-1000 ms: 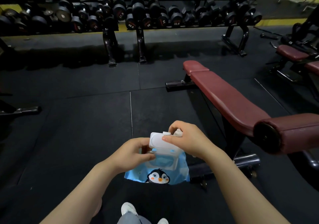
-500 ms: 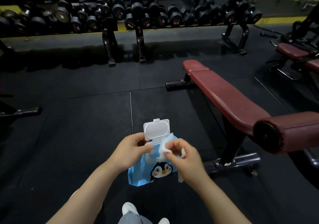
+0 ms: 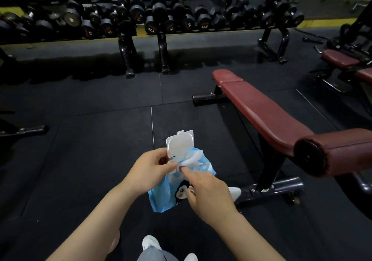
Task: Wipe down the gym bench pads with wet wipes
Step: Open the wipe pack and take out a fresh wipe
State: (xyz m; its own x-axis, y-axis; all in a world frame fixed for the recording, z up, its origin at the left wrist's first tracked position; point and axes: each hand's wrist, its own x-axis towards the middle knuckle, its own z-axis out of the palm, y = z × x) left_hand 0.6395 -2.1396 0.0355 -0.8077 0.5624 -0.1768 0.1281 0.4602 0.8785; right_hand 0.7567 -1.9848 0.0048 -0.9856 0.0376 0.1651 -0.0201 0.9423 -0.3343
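My left hand (image 3: 149,168) grips the top of a blue wet wipe pack (image 3: 161,198) with a penguin print, its white flip lid (image 3: 180,143) standing open. A crumpled wipe (image 3: 191,160) bulges from the opening. The index finger of my right hand (image 3: 209,192) points into that opening and touches the wipe, while the other fingers curl round a pulled-out white wipe (image 3: 234,192) whose corner shows below the hand. The maroon bench pad (image 3: 267,115) runs diagonally to my right, ending in a maroon roller pad (image 3: 342,152).
A long dumbbell rack (image 3: 161,19) fills the back. The bench's black foot bar (image 3: 271,188) lies on the floor just right of my hands. Another maroon bench (image 3: 340,59) stands at the far right. Black rubber floor tiles (image 3: 90,150) spread to the left.
The lid went from being lifted to fully open. My right hand drew a wipe out, then came back with its index finger on the pack's opening. The pack tilted slightly.
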